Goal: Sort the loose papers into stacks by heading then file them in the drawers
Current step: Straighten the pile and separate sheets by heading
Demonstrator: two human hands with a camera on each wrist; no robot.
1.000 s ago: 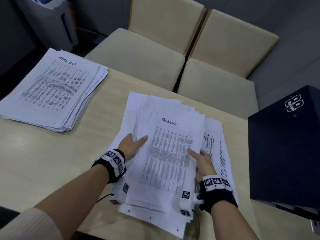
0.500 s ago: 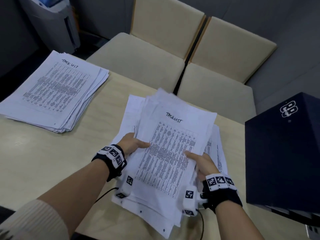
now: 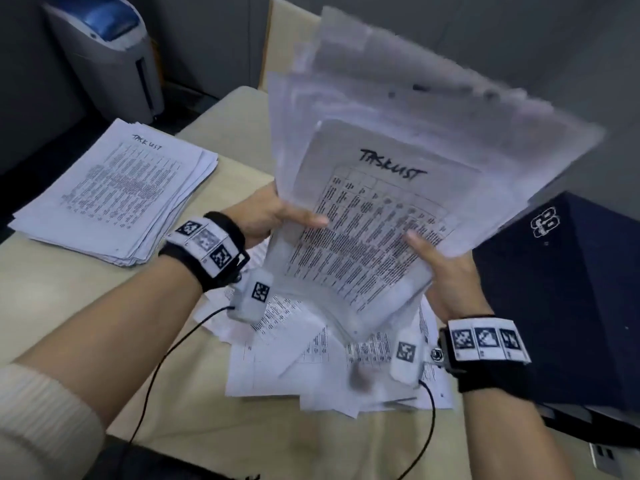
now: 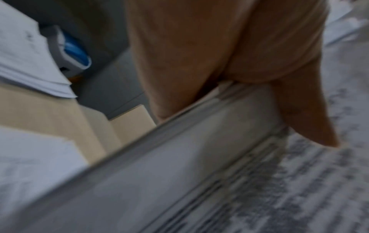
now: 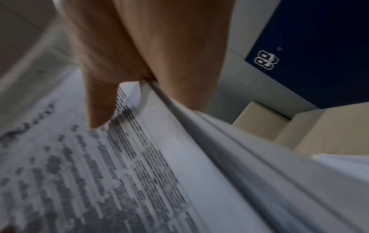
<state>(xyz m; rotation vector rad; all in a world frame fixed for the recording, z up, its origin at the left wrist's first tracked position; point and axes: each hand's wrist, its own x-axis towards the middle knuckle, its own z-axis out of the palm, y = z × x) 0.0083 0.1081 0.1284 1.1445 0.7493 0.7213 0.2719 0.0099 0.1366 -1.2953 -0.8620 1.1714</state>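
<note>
Thumbs on top, fingers hidden underneath: left hand (image 3: 266, 216) and right hand (image 3: 446, 275) clamped on the side edges of a thick bundle of papers (image 3: 377, 216), headed "TASKLIST", raised and tilted above the table (image 3: 69, 299). Below it, loose sheets (image 3: 298, 368) scattered flat. Farther left, a neat stack (image 3: 117, 192) with the same heading. At right, a dark blue box (image 3: 568, 306).

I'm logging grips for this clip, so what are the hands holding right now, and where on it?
A thick bundle of white printed papers: left hand grips its left edge, right hand its right edge.
</note>
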